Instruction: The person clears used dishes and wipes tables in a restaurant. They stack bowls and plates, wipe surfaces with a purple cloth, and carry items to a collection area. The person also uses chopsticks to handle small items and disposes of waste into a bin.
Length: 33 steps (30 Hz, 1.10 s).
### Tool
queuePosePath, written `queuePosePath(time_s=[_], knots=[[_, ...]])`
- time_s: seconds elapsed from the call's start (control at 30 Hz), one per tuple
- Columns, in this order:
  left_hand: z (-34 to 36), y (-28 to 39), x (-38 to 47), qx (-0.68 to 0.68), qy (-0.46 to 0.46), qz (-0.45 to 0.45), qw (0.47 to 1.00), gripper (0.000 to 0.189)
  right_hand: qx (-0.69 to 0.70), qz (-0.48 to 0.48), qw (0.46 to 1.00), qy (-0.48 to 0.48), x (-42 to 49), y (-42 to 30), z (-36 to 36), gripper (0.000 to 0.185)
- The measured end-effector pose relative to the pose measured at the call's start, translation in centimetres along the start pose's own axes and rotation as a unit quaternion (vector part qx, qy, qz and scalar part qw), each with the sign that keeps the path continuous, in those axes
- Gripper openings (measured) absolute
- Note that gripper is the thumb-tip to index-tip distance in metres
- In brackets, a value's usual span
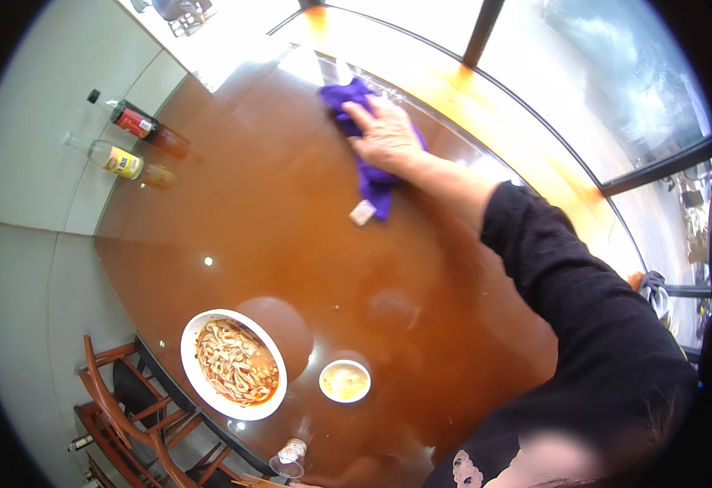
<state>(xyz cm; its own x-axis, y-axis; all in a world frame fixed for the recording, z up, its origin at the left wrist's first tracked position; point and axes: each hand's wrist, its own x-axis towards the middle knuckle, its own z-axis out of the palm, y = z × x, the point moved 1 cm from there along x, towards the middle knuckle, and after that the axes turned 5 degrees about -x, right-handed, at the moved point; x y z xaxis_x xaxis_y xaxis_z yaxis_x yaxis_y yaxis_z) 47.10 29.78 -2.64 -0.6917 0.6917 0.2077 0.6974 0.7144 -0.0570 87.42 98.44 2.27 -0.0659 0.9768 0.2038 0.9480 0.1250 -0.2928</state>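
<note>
My right hand (389,134) lies with fingers spread on a bunched purple cloth (380,198), pressing it onto the glossy brown table (258,238) near its window-side edge. A white tag hangs at the cloth's near end. At the bottom rim shows a thin sliver of what looks like my left hand (305,485), beside several wooden chopsticks (258,482); whether it grips them is hidden. Close by is a clear plastic cup (289,465) with crumpled tissue in it. A large white bowl (190,369) holds wide noodles in red, oily broth. Right of it stands a small bowl (345,381) of pale yellow soup.
Against the pale wall (20,158) stand a dark drink bottle with a red label (133,121) and a clear bottle with a yellow label (123,162). Wooden chairs (130,421) are at lower left. A window frame (481,33) and sill (429,79) border the table's far right.
</note>
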Motion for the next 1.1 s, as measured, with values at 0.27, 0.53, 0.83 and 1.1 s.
queuePosePath(time_s=[0.27,0.53,0.83,1.1], knots=[[-1.1,1.6,0.3,0.022,-0.062,-0.092,0.994,0.031,0.144,-0.435,0.879,-0.133,-8.0,-4.1,-1.1,0.055],[-3.6,5.9,2.2,-0.080,-0.083,-0.261,0.958,0.042,-0.031,-0.091,0.995,0.012,-0.3,4.5,-0.9,0.061],[-3.6,6.0,2.7,-0.238,-0.030,-0.298,0.924,0.039,0.028,-0.273,0.961,-0.042,7.6,-16.4,7.6,0.057],[-1.9,3.5,1.3,-0.250,-0.032,-0.274,0.928,0.036,0.143,-0.526,0.826,-0.142,-5.9,-15.3,3.5,0.054]])
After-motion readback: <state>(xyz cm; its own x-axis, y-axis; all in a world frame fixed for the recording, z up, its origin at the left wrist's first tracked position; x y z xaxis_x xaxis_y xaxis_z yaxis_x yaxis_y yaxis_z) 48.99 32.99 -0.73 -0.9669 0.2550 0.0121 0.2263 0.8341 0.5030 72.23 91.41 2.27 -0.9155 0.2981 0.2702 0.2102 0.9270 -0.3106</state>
